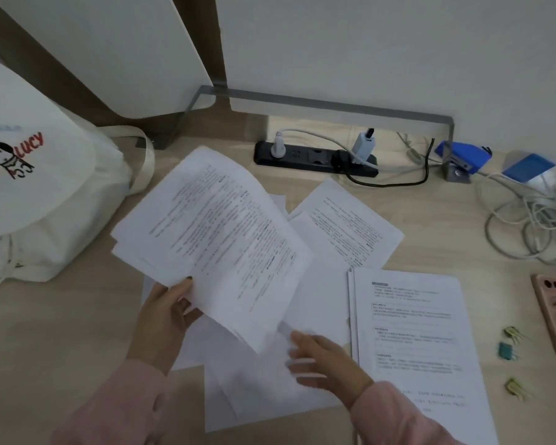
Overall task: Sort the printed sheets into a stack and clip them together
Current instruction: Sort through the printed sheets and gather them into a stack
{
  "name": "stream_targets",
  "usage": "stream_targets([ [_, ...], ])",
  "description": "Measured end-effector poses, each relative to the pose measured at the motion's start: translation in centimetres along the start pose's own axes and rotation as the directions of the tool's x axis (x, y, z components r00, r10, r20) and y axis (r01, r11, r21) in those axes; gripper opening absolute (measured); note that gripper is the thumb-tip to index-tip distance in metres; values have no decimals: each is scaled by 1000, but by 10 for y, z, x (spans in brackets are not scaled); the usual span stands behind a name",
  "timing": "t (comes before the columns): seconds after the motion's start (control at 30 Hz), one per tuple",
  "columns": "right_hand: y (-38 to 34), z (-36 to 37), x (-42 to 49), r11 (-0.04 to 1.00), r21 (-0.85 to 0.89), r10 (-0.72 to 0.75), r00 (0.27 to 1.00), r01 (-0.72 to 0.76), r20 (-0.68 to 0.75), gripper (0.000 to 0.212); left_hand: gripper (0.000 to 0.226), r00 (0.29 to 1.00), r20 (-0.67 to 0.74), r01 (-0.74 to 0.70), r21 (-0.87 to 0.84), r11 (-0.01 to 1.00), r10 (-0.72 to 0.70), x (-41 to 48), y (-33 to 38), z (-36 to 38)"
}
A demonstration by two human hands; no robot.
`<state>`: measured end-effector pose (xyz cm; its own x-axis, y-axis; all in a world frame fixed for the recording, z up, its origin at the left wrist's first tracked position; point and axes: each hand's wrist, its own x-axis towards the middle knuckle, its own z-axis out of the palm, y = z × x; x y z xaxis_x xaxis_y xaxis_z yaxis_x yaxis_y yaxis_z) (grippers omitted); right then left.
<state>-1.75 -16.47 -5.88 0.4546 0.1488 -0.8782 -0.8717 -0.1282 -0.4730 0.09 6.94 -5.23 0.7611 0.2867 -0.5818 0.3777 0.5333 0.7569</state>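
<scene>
On the wooden desk (77,316), the left hand (161,319) pinches a raised bundle of sheets (215,239); the right hand (321,361), blurred, seems spread over loose pages (264,390).

Printed sheets (212,226): small fanned bundle sitting lifted and tilted above loose sheets (254,390) lying scattered, overlapping. Two more sheets (350,220) lying skewed behind. Squared stack (418,342) lying flat at right. Three binder clips (507,350) lying beside stack, apart.

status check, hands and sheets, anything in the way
Left hand holding a lifted bundle of sheets. Right hand open, on loose sheets. Neat stack at right, binder clips unused. Nothing blocking.
</scene>
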Motion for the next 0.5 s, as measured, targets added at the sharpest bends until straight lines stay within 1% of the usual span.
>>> stream_targets([
  [0.07,-3,6,0,990,134,-58,996,48,70,59,33,998,59,0,-54,999,3,-1,4,1],
  [0.13,-11,16,1,957,279,-124,982,80,145,60,37,992,127,8,-93,996,4,-3,7,3],
  [0.2,-21,24,1,908,399,-214,960,127,182,48,39,988,155,15,-123,992,4,-6,8,7],
  [0.27,-32,25,2,857,471,-300,945,208,130,38,40,990,141,5,-159,987,18,-8,11,6],
  [0.33,-40,15,4,840,443,-357,934,314,15,33,38,989,131,-40,-198,979,67,-11,15,1],
  [0.37,-45,7,5,843,399,-379,925,361,-36,32,38,988,122,-71,-202,977,97,-15,18,-1],
  [0.4,-50,-2,4,854,334,-397,915,399,-77,31,42,989,108,-76,-236,969,104,-15,24,-7],
  [0.43,-55,-13,4,869,258,-408,906,422,-108,31,48,988,128,-50,-292,955,91,-16,29,-12],
  [0.47,-59,-24,3,885,182,-411,903,429,-127,31,49,979,193,9,-336,942,60,-13,33,-22],
  [0.5,-64,-36,2,897,118,-409,902,425,-138,32,48,963,250,-35,-256,966,101,-14,40,-29],
])
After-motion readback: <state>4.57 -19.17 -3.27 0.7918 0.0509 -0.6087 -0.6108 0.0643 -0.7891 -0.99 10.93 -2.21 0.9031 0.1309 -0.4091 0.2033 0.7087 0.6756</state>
